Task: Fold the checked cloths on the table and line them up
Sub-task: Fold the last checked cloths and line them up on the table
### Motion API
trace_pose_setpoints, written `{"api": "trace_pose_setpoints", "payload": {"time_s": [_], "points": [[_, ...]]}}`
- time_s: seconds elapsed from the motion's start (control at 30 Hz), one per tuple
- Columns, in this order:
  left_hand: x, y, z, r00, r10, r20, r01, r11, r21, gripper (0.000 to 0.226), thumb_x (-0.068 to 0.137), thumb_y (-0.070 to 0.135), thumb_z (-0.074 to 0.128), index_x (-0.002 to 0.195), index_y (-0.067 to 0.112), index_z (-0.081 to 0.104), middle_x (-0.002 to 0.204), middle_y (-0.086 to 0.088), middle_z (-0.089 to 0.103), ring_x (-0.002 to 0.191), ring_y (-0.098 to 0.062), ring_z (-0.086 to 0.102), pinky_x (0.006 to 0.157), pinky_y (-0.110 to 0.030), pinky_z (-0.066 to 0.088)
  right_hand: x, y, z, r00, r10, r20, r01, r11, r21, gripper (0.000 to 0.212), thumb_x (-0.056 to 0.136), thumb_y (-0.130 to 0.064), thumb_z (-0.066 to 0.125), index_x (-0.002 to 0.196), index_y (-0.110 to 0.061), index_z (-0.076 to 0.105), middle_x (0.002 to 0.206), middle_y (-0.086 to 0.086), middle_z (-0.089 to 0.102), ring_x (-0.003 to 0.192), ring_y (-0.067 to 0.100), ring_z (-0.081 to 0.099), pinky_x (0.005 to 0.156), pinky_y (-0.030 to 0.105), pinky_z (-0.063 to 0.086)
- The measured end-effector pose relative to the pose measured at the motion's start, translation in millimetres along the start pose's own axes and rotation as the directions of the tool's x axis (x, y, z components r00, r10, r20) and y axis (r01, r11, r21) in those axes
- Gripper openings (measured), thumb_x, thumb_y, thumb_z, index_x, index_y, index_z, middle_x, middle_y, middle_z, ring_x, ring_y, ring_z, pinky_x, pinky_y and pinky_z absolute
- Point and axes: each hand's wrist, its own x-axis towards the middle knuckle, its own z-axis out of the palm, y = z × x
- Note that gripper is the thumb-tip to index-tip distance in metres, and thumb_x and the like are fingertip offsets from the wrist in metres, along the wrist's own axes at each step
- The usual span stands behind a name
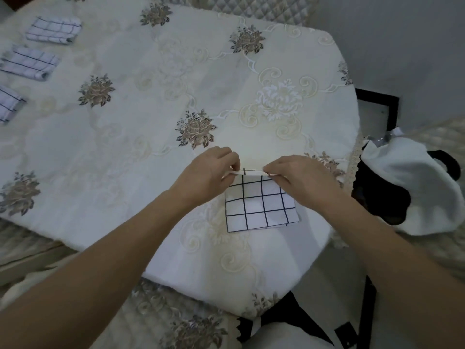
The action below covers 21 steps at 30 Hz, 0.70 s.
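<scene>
A white cloth with a dark checked grid lies folded near the table's front right edge. My left hand pinches the left end of its far edge. My right hand pinches the right end of that same edge, which is lifted a little off the table. Three folded checked cloths lie in a row along the far left: one at the back, one in the middle, and one cut off by the frame's left edge.
The table wears a cream cloth embroidered with flowers. A white and black bag or garment sits on a chair to the right. Quilted chair backs stand behind the table and at my left.
</scene>
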Motion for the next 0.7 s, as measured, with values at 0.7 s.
{"api": "trace_pose_setpoints", "payload": {"time_s": [0.7], "points": [[-52.9,-19.1,74.6,0.854,-0.519,-0.024,0.513,0.85,-0.116,0.023,0.088,0.026,0.07,0.107,0.015,0.064,0.098,0.001,0.058,0.097,-0.025,0.051,0.083,-0.04,0.042,-28.7,4.9,39.2,0.988,-0.021,-0.154,0.029,0.998,0.053,0.028,0.09,-0.01,0.068,0.113,-0.023,0.075,0.112,-0.003,0.074,0.099,0.027,0.07,0.071,0.04,0.059]]}}
